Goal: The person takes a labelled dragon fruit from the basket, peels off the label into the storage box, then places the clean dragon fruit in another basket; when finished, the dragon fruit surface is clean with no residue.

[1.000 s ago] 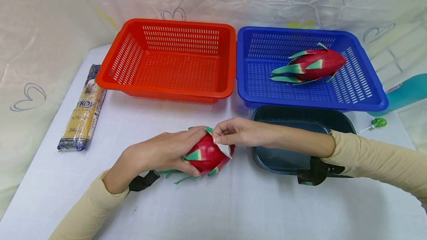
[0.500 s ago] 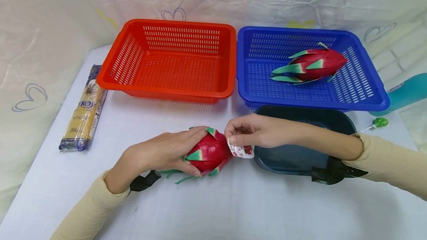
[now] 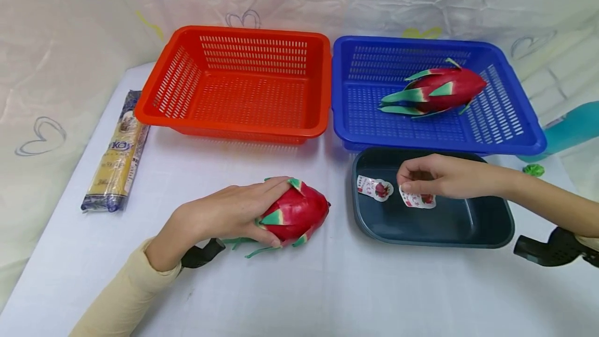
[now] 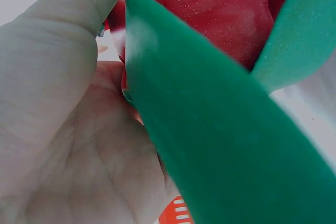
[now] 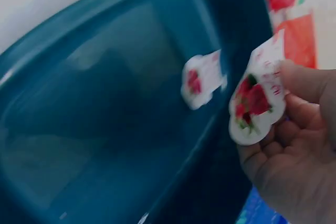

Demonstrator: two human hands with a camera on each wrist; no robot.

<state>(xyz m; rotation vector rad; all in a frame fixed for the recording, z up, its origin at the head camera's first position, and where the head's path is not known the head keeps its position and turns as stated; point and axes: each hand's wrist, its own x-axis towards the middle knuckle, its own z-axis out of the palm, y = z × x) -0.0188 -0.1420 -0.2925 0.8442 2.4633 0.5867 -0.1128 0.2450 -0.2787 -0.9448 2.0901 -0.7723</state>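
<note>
My left hand [image 3: 229, 213] grips a red dragon fruit [image 3: 304, 212] with green scales on the white table, fingers over its far side and thumb at the near side. A long green leaf of the fruit [image 4: 210, 108] crosses the left wrist view in front of the palm. Over the dark teal basin [image 3: 388, 229], my right hand [image 3: 444, 175] pinches a white sticker [image 3: 418, 201] printed with a dragon fruit. A second such sticker [image 3: 374, 188] lies inside the basin at its left end; the right wrist view shows both, the held sticker [image 5: 257, 98] nearer the camera.
A red basket [image 3: 234, 131] and a blue basket [image 3: 440, 147] stand side by side at the back. Another dragon fruit [image 3: 451, 90] lies in the blue one. At left is a pasta packet [image 3: 117, 155]; at right, a green-wrapped lollipop [image 3: 533, 170] and a teal bottle [image 3: 573, 129].
My right hand has peeled the sticker off the dragon fruit and carried it right, over the basin. The left hand has stayed on the fruit.
</note>
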